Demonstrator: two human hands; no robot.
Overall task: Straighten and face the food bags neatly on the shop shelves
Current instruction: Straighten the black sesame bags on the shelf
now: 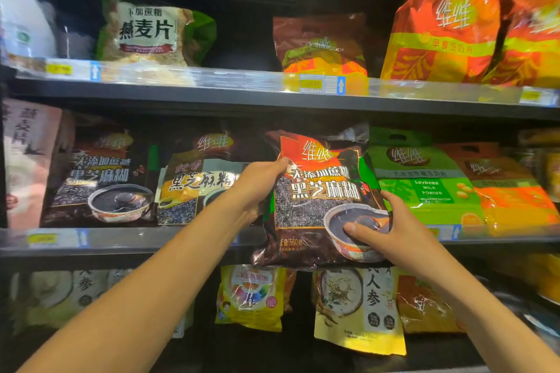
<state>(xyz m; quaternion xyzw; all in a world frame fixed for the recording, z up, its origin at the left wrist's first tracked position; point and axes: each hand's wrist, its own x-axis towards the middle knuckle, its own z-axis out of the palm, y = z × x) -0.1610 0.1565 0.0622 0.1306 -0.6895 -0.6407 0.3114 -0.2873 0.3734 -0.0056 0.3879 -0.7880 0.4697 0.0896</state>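
Note:
A dark brown and red black-sesame paste bag (318,191) is held upright in front of the middle shelf (121,248), its bottom hanging below the shelf's front lip. My left hand (257,185) grips its upper left edge. My right hand (391,230) clasps its lower right corner, thumb across the printed bowl. Two more sesame bags, one dark (100,179) and one with a yellow panel (197,182), stand on the same shelf to the left. A green soybean milk powder bag (424,179) leans back on the right.
An orange bag (512,191) sits at the middle shelf's right. The top shelf holds an oatmeal bag (145,30), a brown bag (321,42) and large red-orange bags (448,24). Below are a yellow bag (251,297) and a ginseng-print bag (360,309).

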